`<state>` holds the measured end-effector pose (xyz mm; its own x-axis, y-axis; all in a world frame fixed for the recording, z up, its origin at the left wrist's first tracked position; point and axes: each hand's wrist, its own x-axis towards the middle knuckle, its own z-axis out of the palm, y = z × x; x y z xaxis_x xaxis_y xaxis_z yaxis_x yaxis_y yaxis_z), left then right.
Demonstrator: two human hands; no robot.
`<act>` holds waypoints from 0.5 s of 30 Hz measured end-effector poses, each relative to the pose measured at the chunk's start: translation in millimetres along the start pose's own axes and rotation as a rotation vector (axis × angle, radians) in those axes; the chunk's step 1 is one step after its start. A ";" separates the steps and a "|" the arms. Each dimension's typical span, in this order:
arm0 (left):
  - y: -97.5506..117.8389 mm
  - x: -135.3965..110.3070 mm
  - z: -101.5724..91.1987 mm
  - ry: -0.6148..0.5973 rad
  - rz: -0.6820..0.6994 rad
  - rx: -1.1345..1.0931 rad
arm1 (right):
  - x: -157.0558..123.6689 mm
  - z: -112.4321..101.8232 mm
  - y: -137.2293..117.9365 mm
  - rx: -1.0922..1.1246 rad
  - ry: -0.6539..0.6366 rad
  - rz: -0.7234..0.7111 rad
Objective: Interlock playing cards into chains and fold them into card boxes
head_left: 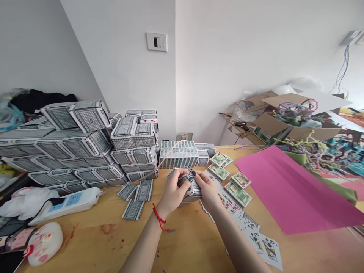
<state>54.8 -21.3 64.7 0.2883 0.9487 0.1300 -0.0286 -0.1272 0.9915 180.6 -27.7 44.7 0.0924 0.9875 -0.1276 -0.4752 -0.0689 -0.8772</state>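
Note:
My left hand [174,191] and my right hand [207,188] meet over the middle of the wooden table [187,242]. Both are closed around a small stack of playing cards [190,185] with grey patterned backs, thumbs on top. A red string bracelet circles my left wrist. Loose face-up cards [250,231] are spread under and to the right of my right forearm. Three grey card boxes [136,197] lie flat just left of my left hand. Green-backed card packs [233,180] lie right of my right hand.
Tall stacks of grey card boxes [79,148] fill the back left, with a row of packs [178,153] behind my hands. A white power strip [68,203] lies at the left. A pink paper sheet [290,189] and a cardboard box of pipe cleaners [295,117] occupy the right.

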 end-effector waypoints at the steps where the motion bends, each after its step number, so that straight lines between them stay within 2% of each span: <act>1: -2.2 0.8 1.9 0.002 -0.043 -0.052 | 0.3 0.0 0.3 0.003 0.003 0.001; 5: -1.3 1.9 3.7 -0.016 -0.146 -0.214 | 0.3 0.8 2.8 0.033 0.008 0.007; 10: 1.5 2.5 0.9 0.012 -0.125 -0.166 | -1.2 2.3 6.3 0.069 0.001 -0.016; 15: -5.1 3.0 0.9 -0.002 -0.094 -0.147 | 1.7 0.4 8.3 0.097 0.006 0.010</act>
<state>56.6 -18.0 60.0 0.2979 0.9539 0.0365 -0.1409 0.0062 0.9900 176.5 -26.5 37.4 0.0924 0.9860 -0.1386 -0.5587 -0.0639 -0.8269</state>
